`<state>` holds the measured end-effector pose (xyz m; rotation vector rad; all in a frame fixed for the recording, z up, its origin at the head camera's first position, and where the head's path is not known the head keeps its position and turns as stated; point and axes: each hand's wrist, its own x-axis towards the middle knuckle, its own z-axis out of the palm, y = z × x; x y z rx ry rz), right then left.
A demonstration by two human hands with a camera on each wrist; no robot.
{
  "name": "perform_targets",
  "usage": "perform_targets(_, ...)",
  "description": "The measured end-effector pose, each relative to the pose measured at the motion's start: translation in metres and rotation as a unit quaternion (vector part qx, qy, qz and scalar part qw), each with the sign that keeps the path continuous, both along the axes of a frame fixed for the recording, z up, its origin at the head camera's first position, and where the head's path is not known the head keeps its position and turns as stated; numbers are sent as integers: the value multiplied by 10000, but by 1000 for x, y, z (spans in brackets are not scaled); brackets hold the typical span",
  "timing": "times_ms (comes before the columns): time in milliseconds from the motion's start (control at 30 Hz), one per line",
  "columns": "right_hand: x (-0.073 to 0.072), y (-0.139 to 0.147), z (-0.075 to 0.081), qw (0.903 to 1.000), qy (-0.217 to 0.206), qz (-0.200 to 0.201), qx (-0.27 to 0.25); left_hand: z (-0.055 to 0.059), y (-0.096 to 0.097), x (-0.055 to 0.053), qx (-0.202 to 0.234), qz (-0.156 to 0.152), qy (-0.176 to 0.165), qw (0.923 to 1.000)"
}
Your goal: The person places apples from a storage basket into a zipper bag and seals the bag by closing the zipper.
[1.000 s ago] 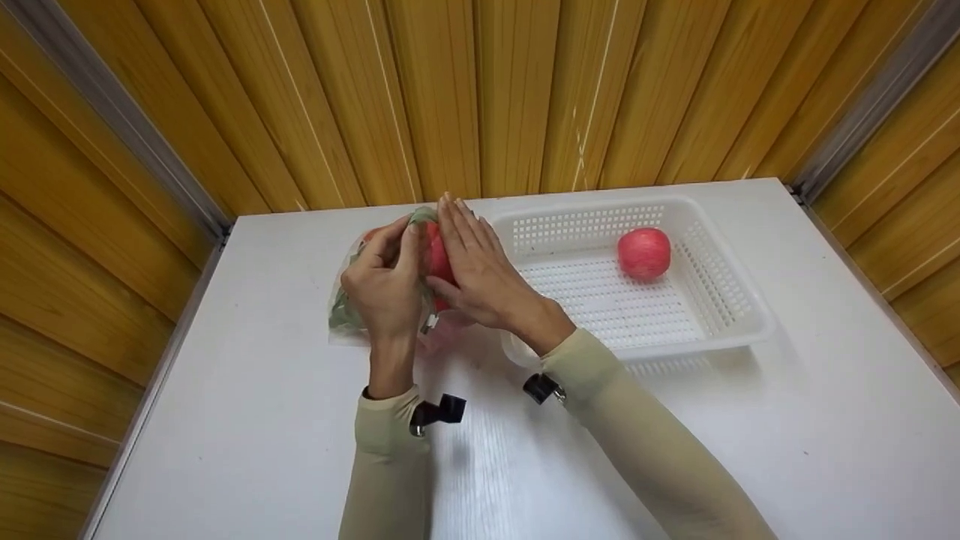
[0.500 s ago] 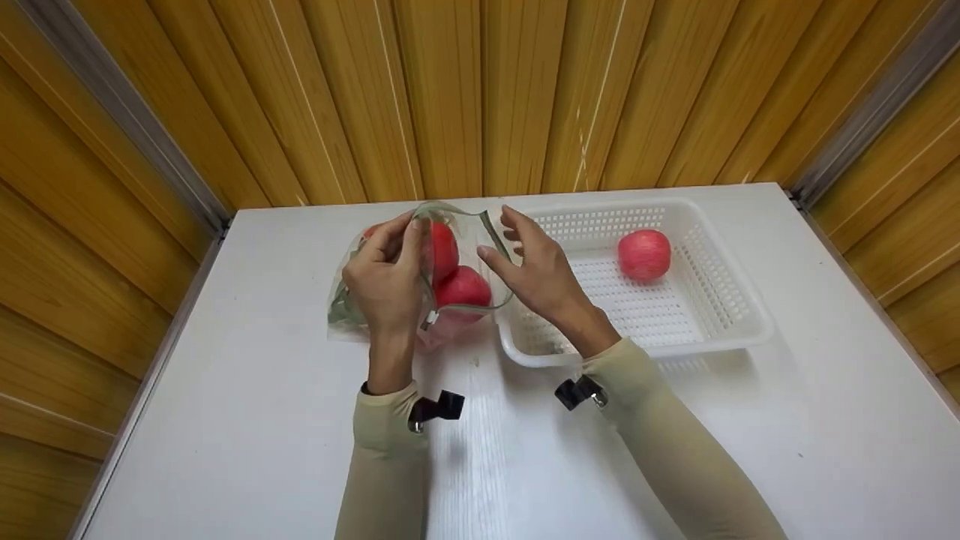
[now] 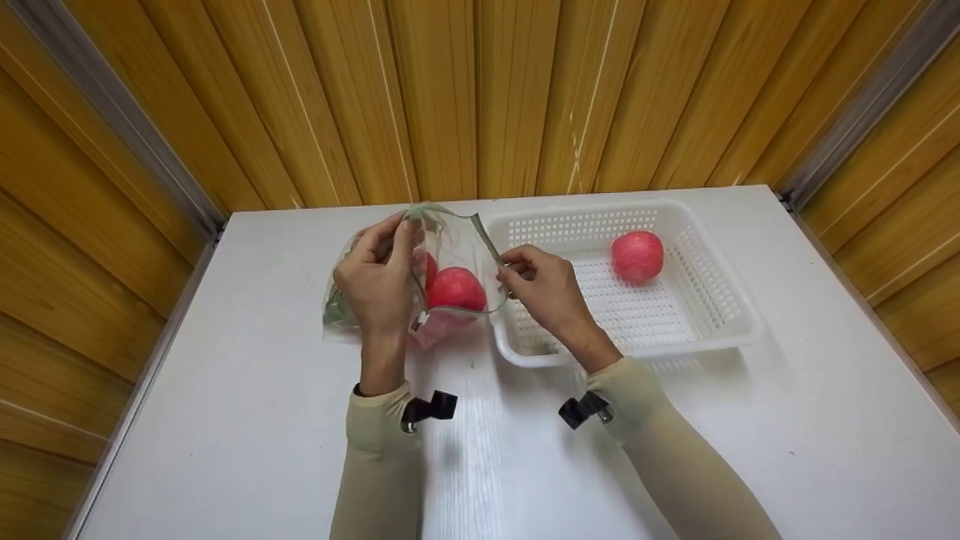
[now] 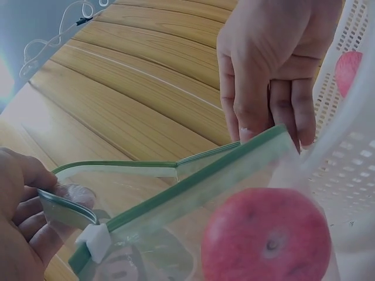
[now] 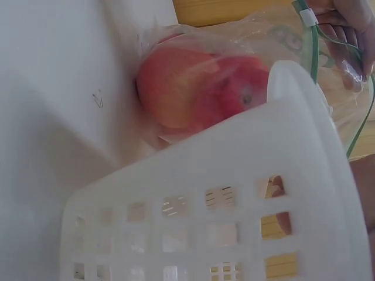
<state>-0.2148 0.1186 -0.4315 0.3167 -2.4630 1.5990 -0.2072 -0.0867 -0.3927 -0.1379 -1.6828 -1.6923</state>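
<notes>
A clear zip bag (image 3: 450,232) with a green zip edge and a white slider (image 4: 96,241) stands with its mouth spread. Red apples (image 3: 456,289) lie inside it, seen through the film. My left hand (image 3: 379,274) pinches the left side of the rim between thumb and fingers. On the opposite side, my right hand (image 3: 546,289) pinches the right rim. In the left wrist view, one apple (image 4: 266,237) shows close below the zip edge. The right wrist view shows the bagged apples (image 5: 193,88) beyond the basket wall, with the right hand mostly hidden behind it.
A white perforated plastic basket (image 3: 630,354) stands right of the bag, close beside it, with one red apple (image 3: 637,256) in it. The white table (image 3: 247,420) meets a yellow wood-look panel wall (image 3: 450,97) at the back.
My right hand lifts from against the apple at the bag's mouth, moves right, then grips the right rim. The mouth is spread wider. My left hand keeps its hold.
</notes>
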Motion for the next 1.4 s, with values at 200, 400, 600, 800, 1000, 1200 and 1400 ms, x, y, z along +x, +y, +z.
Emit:
perform_targets(200, 0, -6, -1, 9992, 91, -41, -386, 1, -3, 0, 23, -57, -84, 9999)
perform_targets(400, -8, -10, 10, 9965, 456, -239, -665, 4, -12, 0, -15, 51, -238, 9997)
perform_targets(600, -25, -15, 38, 9937, 909, -419, -495, 6, -29, 2, 61, 401, -473, 9981)
perform_targets(800, -35, -22, 55, 9896, 1224, -312, -690, 10, -39, 3, 293, 625, -391, 9968)
perform_targets(1000, -37, -16, 50, 9898, 1263, -362, -552, 11, -35, 2, 218, 508, -402, 9977)
perform_targets(1200, -39, -6, 45, 9955, 850, -389, -181, 6, -32, 0, 24, 305, -532, 9981)
perform_targets(1400, -37, 8, 39, 9976, 561, -413, -48, 1, -27, -3, -283, 164, -489, 9983)
